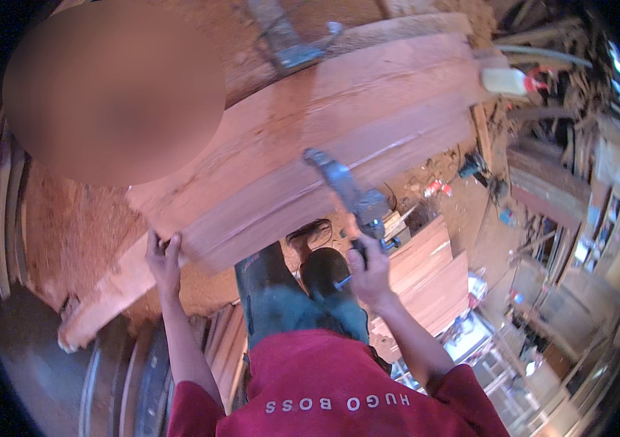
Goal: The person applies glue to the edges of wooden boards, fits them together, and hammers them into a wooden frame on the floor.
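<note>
My right hand [374,280] is closed around the dark grip of a claw hammer [339,178]. Its curved metal head, smeared by motion, is raised in front of the joined reddish wooden boards [281,182]. A thin blue-tipped piece [342,282] shows beside that hand, too blurred to name. At the boards' near left corner, my left hand [164,266] grips the edge, with the thumb showing and some fingers hidden. Under that corner a pale wooden beam [109,295] runs down to the left.
A metal clamp-like piece [284,44] lies across the far edge. A whitish bottle with a red top [506,81] stands at the far right. More boards [426,273] lie below on the right, near scrap wood [550,167]. A round blur hides the upper left.
</note>
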`<state>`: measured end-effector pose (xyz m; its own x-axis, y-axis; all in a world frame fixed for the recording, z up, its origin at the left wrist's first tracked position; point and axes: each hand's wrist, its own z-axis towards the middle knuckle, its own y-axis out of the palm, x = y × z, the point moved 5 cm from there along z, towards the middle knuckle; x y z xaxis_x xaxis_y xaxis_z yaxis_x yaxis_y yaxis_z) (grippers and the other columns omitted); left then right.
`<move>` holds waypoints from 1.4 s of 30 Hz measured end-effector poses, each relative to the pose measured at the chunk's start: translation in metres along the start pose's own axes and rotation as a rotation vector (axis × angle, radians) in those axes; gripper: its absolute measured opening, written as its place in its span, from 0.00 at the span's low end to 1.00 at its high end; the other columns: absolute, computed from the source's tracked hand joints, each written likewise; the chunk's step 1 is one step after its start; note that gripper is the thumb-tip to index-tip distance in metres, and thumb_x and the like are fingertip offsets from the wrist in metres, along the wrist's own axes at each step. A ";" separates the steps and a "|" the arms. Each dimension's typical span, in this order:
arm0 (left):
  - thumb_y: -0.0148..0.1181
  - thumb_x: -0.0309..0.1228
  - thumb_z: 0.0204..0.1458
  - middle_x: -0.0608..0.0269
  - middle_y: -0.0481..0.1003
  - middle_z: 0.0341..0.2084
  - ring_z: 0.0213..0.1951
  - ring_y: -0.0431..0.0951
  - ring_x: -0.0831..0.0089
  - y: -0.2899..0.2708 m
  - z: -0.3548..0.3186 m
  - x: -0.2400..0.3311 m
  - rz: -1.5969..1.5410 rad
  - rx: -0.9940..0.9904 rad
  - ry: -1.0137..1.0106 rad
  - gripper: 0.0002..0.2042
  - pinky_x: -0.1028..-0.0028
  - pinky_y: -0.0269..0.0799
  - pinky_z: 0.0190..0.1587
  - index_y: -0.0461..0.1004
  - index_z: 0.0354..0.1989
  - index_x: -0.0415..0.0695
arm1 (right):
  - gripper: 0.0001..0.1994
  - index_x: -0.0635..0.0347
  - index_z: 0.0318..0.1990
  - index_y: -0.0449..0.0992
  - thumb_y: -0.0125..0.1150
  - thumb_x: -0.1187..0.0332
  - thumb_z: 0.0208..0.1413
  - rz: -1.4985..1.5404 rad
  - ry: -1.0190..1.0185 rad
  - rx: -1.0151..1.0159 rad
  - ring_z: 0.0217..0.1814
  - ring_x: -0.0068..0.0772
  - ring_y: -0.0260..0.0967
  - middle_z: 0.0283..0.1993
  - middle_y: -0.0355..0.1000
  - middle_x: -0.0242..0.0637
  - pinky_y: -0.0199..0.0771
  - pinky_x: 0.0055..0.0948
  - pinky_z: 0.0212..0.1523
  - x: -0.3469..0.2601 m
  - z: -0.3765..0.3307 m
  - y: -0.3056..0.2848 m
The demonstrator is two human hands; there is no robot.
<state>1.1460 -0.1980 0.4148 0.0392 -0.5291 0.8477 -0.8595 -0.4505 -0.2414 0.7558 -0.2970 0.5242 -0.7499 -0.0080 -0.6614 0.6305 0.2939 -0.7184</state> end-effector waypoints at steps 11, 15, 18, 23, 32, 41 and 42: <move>0.60 0.29 0.57 0.53 0.66 0.59 0.58 0.67 0.68 0.006 -0.001 0.007 0.223 -0.017 0.042 0.30 0.68 0.66 0.58 0.56 0.67 0.34 | 0.13 0.62 0.50 0.67 0.54 0.66 0.62 -0.112 0.121 0.195 0.32 0.57 0.74 0.30 0.72 0.53 0.70 0.44 0.28 0.121 0.062 -0.096; 0.58 0.30 0.59 0.52 0.67 0.58 0.58 0.67 0.66 0.012 -0.004 0.013 0.254 -0.026 0.050 0.30 0.68 0.64 0.59 0.55 0.67 0.34 | 0.12 0.62 0.49 0.66 0.52 0.65 0.63 -0.013 0.161 0.314 0.33 0.63 0.72 0.29 0.72 0.54 0.70 0.48 0.30 0.113 0.076 -0.091; 0.57 0.30 0.59 0.52 0.67 0.58 0.58 0.67 0.66 0.013 0.001 0.012 0.308 -0.096 0.038 0.29 0.68 0.63 0.60 0.56 0.66 0.34 | 0.11 0.61 0.45 0.65 0.50 0.63 0.65 -0.121 0.283 0.128 0.33 0.65 0.71 0.28 0.71 0.56 0.68 0.52 0.30 0.128 0.101 -0.088; 0.57 0.30 0.59 0.53 0.69 0.56 0.56 0.68 0.68 0.012 -0.007 0.012 0.265 -0.057 0.067 0.27 0.69 0.62 0.58 0.58 0.65 0.33 | 0.12 0.61 0.46 0.65 0.50 0.62 0.65 0.042 0.250 0.191 0.33 0.65 0.71 0.29 0.72 0.56 0.69 0.53 0.31 0.114 0.086 -0.097; 0.58 0.28 0.59 0.54 0.70 0.55 0.57 0.68 0.69 0.016 -0.003 0.013 0.256 -0.069 0.025 0.27 0.70 0.61 0.59 0.59 0.65 0.33 | 0.13 0.61 0.47 0.64 0.51 0.62 0.64 0.001 0.344 0.131 0.32 0.65 0.71 0.27 0.72 0.56 0.67 0.54 0.29 0.125 0.107 -0.093; 0.58 0.26 0.57 0.58 0.73 0.46 0.49 0.70 0.73 0.004 0.000 0.001 0.264 -0.054 0.010 0.18 0.73 0.67 0.51 0.67 0.55 0.34 | 0.12 0.61 0.45 0.68 0.51 0.60 0.64 -0.030 0.343 0.151 0.37 0.66 0.71 0.32 0.73 0.57 0.68 0.52 0.33 0.114 0.111 -0.102; 0.59 0.25 0.57 0.60 0.73 0.43 0.47 0.71 0.75 -0.001 0.003 -0.005 0.301 -0.059 -0.053 0.16 0.74 0.69 0.48 0.69 0.53 0.35 | 0.13 0.61 0.47 0.69 0.51 0.61 0.64 -0.020 0.245 0.162 0.37 0.64 0.71 0.33 0.73 0.55 0.69 0.51 0.33 0.107 0.104 -0.101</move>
<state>1.1484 -0.1969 0.4098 -0.1960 -0.6697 0.7163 -0.8648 -0.2263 -0.4483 0.6330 -0.4272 0.5034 -0.7762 0.2245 -0.5891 0.6239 0.1391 -0.7690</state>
